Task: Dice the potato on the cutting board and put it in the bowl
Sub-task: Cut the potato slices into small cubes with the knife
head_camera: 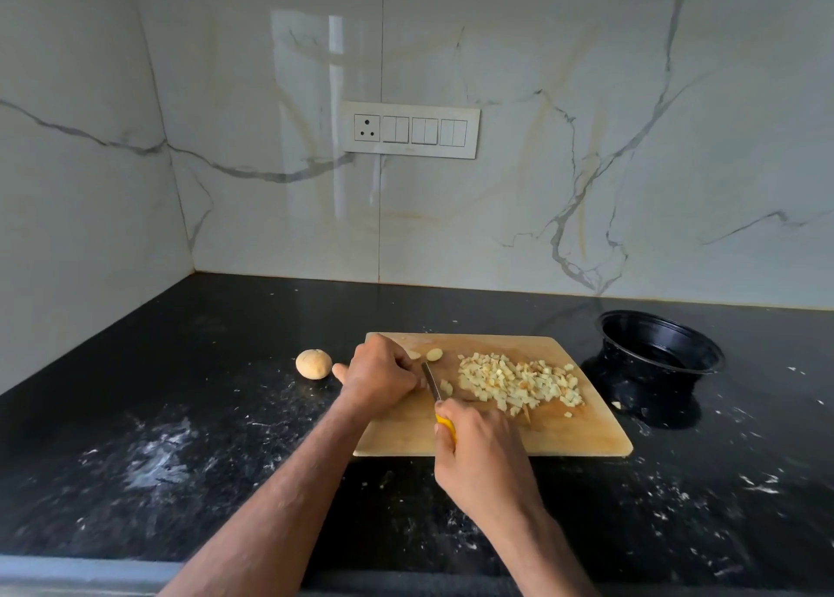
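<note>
A wooden cutting board (564, 438) lies on the black counter with a pile of diced potato (519, 377) on its right half. My right hand (483, 456) grips a yellow-handled knife (432, 382), blade down on the board. Just left of the blade, my left hand (383, 373) is curled over a potato piece that it mostly hides. Two small potato pieces (434, 354) lie near the board's far edge. An empty black bowl (661, 348) stands right of the board.
A whole round potato (313, 363) sits on the counter left of the board. The black counter (180, 416) carries white smears, and a stray potato bit (616, 405) lies by the bowl. Marble walls meet at the far left corner, with a switch panel (410, 130) above.
</note>
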Demonstrator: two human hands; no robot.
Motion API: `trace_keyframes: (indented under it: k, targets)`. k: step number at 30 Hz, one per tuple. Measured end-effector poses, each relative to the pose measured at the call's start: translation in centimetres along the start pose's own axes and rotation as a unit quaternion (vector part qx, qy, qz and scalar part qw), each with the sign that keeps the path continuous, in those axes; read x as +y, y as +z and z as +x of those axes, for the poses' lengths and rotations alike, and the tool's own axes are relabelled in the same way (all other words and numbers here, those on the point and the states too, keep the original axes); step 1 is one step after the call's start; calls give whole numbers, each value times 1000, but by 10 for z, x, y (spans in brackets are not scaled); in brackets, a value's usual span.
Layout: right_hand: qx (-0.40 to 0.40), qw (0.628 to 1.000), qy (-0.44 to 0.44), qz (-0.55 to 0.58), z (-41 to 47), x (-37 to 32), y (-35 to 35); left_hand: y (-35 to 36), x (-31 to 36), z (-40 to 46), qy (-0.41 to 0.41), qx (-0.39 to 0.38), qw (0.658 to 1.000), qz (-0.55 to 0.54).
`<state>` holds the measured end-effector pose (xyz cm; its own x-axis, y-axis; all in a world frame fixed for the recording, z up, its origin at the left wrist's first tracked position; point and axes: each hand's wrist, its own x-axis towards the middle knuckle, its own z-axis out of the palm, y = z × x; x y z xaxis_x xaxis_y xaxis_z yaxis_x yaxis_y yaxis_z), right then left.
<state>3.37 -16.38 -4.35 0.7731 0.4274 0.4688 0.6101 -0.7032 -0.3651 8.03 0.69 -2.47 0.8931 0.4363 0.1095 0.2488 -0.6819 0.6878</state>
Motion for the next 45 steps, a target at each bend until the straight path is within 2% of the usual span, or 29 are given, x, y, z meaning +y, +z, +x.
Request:
trace_keyframes:
  k: [4, 9, 12, 17, 21, 24, 29, 33, 45]
  targets:
    - [-11, 1000, -10, 2, -5, 2, 1, 1, 5, -1, -15, 7, 1000, 1]
    - [-28, 1000, -9, 4, -23, 8, -8, 2, 4, -2, 5, 3, 1000, -12]
    - [-14, 1000, 2, 12, -31, 12, -21, 1, 0, -1, 17, -8, 1000, -21]
    - [19, 999, -7, 25, -27, 5, -27, -4, -7, 4, 26, -29, 994, -101]
    - [-4, 999, -29, 17, -20, -4, -12, -4, -9, 7, 2, 1, 988, -152]
    - [-20, 1000, -11, 16, -21, 2, -8, -3, -9, 6, 14, 25, 988, -153]
    - [17, 998, 59, 16, -27, 32, -26, 2, -7, 8, 69, 55, 995, -43]
    - [43, 992, 67, 99, -25, 28, -30, 11, -3, 11, 98, 90, 991, 28]
    - [-59, 988, 118, 83, -25, 18, -29, 20, -5, 20, 155, 72, 978, 120]
